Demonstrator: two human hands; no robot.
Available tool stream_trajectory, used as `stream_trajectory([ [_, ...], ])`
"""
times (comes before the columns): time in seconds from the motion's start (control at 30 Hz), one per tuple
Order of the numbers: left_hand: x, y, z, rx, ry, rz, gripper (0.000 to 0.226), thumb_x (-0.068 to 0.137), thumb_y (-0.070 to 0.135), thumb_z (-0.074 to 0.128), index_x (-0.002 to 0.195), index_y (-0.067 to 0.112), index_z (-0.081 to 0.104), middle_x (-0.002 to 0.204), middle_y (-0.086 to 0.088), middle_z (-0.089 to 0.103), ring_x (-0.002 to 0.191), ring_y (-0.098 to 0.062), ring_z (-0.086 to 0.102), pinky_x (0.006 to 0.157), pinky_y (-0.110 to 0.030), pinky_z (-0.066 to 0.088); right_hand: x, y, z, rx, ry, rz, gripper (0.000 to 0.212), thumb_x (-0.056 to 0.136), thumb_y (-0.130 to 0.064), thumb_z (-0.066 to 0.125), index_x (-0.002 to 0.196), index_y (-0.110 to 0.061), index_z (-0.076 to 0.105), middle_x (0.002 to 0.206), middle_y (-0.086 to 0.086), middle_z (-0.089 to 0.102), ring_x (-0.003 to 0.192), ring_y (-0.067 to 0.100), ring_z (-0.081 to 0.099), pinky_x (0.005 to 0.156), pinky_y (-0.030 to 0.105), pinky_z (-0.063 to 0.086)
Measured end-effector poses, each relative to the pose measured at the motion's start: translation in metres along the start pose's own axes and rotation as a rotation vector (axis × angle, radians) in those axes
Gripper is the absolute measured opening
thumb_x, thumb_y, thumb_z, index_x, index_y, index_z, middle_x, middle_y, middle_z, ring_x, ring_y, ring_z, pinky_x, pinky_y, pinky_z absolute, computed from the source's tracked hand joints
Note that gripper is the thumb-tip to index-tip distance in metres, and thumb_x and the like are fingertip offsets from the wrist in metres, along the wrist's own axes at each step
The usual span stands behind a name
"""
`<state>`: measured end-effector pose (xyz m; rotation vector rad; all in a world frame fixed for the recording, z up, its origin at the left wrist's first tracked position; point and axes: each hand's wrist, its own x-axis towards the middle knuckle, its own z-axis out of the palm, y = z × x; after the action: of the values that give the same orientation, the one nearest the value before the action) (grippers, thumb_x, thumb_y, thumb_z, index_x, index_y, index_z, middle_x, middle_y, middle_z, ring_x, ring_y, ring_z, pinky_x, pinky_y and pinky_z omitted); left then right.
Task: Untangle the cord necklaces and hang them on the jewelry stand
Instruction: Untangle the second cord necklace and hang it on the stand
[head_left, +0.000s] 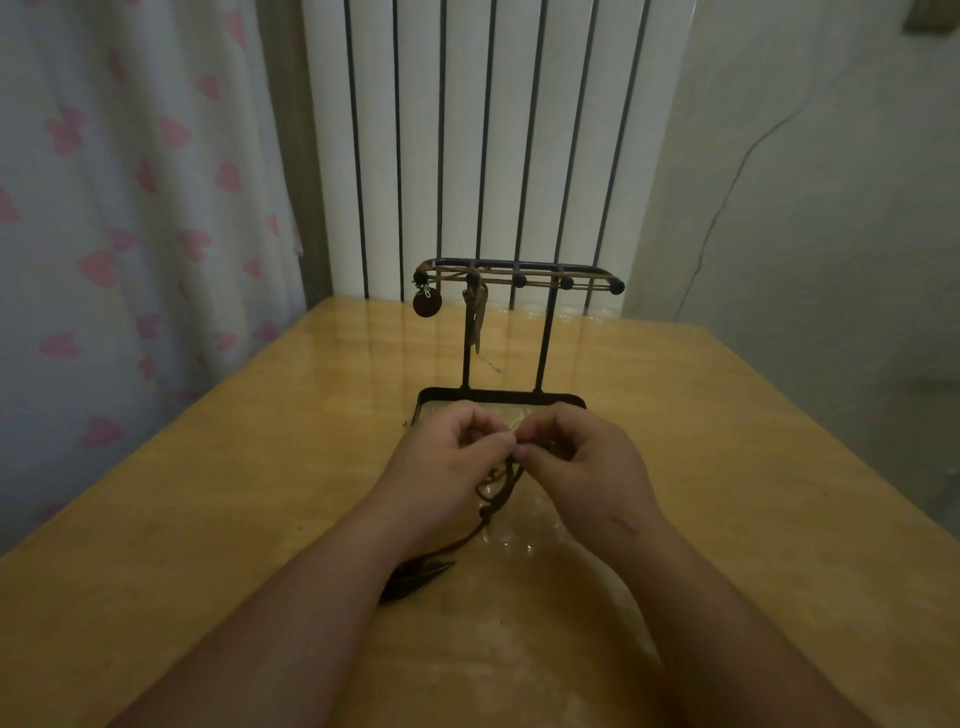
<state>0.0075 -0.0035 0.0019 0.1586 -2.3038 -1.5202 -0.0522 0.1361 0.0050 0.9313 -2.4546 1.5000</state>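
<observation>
A black jewelry stand (545, 332) rises from a tray base at the middle of the wooden table (208, 493). A tan cord necklace (480, 306) is strung across its top bar, with a round dark pendant (426, 303) hanging at the left end. In front of the base, my left hand (457, 457) and my right hand (582, 457) meet fingertip to fingertip, both pinching a dark brown cord necklace (496, 483). Its tangled cord drops between my wrists to a dark leaf-shaped pendant (415, 577) lying on the table by my left forearm.
A white radiator (493, 145) stands behind the table's far edge. A curtain with pink hearts (130, 208) hangs at the left, and a bare wall with a thin cable is at the right. The tabletop reflects light around the stand.
</observation>
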Motion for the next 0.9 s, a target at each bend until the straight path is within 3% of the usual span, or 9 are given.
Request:
stream_trajectory([
  [0.1, -0.0006, -0.0007, 0.001, -0.014, 0.001, 0.012, 0.011, 0.095, 0.026, 0.06, 0.105, 0.028, 0.064, 0.084, 0.011, 0.064, 0.064, 0.005, 0.056, 0.06, -0.016, 0.042, -0.0007, -0.0006, 0.0008, 0.007, 0.005, -0.01, 0.016, 0.087, -0.017, 0.069, 0.081, -0.032, 0.066, 0.076, -0.011, 0.065, 0.073, -0.004, 0.059, 0.06, 0.011, 0.046],
  [0.47, 0.0035, -0.0053, -0.001, -0.06, 0.056, 0.027, 0.024, 0.092, 0.009, 0.064, 0.097, 0.032, 0.066, 0.086, 0.008, 0.069, 0.073, -0.002, 0.066, 0.065, -0.021, 0.051, 0.0007, -0.0003, 0.0012, 0.061, 0.049, 0.047, 0.014, 0.08, -0.012, 0.076, 0.081, -0.024, 0.07, 0.077, -0.008, 0.068, 0.074, 0.0, 0.063, 0.064, 0.016, 0.051],
  [0.6, 0.0041, -0.0047, -0.0017, -0.109, 0.038, -0.003, 0.025, 0.092, 0.007, 0.062, 0.099, 0.03, 0.066, 0.083, 0.007, 0.068, 0.071, -0.005, 0.065, 0.066, -0.023, 0.051, 0.0012, -0.0027, -0.0013, 0.283, 0.102, 0.151, 0.016, 0.075, -0.004, 0.078, 0.082, -0.015, 0.069, 0.077, -0.003, 0.069, 0.068, 0.002, 0.065, 0.06, 0.016, 0.052],
  [0.77, 0.0049, -0.0043, -0.0026, -0.387, -0.015, -0.1, 0.029, 0.093, 0.001, 0.058, 0.109, 0.024, 0.065, 0.083, 0.001, 0.066, 0.07, -0.014, 0.059, 0.061, -0.028, 0.048, 0.0024, -0.0028, -0.0061, 0.669, -0.033, 0.34, 0.021, 0.084, 0.004, 0.06, 0.093, -0.014, 0.063, 0.075, 0.0, 0.065, 0.066, 0.014, 0.055, 0.058, 0.028, 0.038],
  [0.9, 0.0044, -0.0033, -0.0049, -0.587, -0.03, -0.14, 0.029, 0.093, -0.002, 0.054, 0.114, 0.016, 0.063, 0.083, -0.004, 0.064, 0.067, -0.013, 0.057, 0.057, -0.027, 0.046, 0.0045, -0.0026, -0.0071, 0.715, -0.074, 0.382, 0.022, 0.086, 0.005, 0.056, 0.094, -0.014, 0.064, 0.076, 0.003, 0.059, 0.058, 0.013, 0.044, 0.055, 0.029, 0.035],
])
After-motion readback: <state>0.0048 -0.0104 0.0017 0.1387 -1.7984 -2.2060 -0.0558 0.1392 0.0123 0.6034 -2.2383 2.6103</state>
